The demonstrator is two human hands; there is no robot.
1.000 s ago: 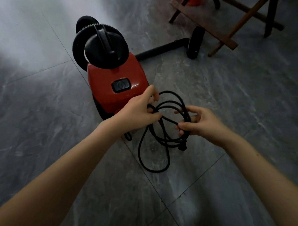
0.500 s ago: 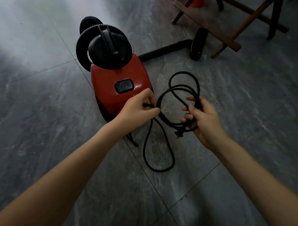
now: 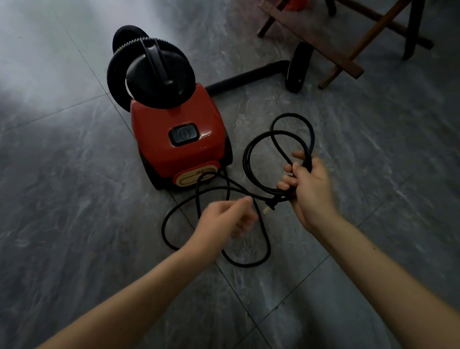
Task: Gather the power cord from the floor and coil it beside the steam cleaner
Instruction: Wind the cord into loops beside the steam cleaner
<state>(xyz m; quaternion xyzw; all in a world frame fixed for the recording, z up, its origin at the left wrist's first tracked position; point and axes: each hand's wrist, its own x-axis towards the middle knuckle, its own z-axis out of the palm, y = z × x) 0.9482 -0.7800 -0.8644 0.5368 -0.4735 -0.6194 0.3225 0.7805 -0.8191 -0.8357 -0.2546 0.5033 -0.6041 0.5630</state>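
Right hand (image 3: 311, 189) closed around several gathered loops of the black power cord (image 3: 260, 175), raised just right of the red steam cleaner (image 3: 177, 143). Plug (image 3: 268, 206) hanging at the lower edge of that fist. Left hand (image 3: 227, 217) blurred, fingers curled loosely; grip on a strand impossible to confirm. Remaining cord trailing from the cleaner's base in slack loops across the grey tiled floor (image 3: 63, 220), beneath and beside the left hand.

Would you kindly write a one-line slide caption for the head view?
Right hand grips coiled loops of black power cord beside the red steam cleaner; left hand reaches for floor slack.
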